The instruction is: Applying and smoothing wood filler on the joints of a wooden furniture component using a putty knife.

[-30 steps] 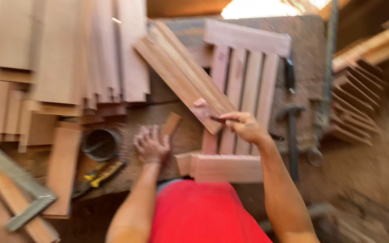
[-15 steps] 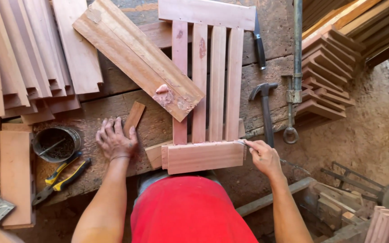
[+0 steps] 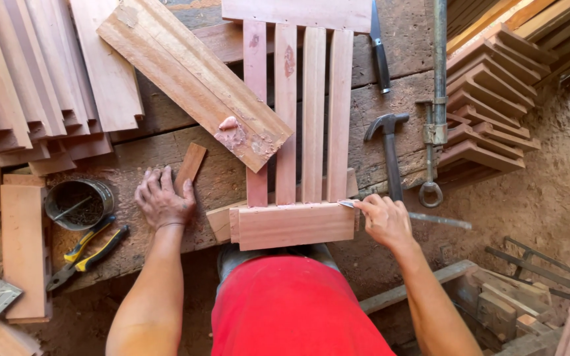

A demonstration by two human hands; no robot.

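Head view: the left hand (image 3: 161,201) lies flat on the desk (image 3: 390,39), fingers spread wide, touching a small wood strip (image 3: 190,165) at its 1 o'clock. The right hand (image 3: 384,221) pinches a thin blade (image 3: 348,204) against the slatted frame (image 3: 298,132), with a hammer (image 3: 390,151) at its 12 o'clock.

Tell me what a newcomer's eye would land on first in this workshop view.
First, the slatted wooden frame lying in the middle of the rough workbench, with a wide plank laid slantwise over its left side. The right hand holds a thin metal blade at the frame's near right corner, while the left hand rests flat on the bench. A claw hammer lies right of the frame; a tin of nails and yellow-handled pliers sit left.
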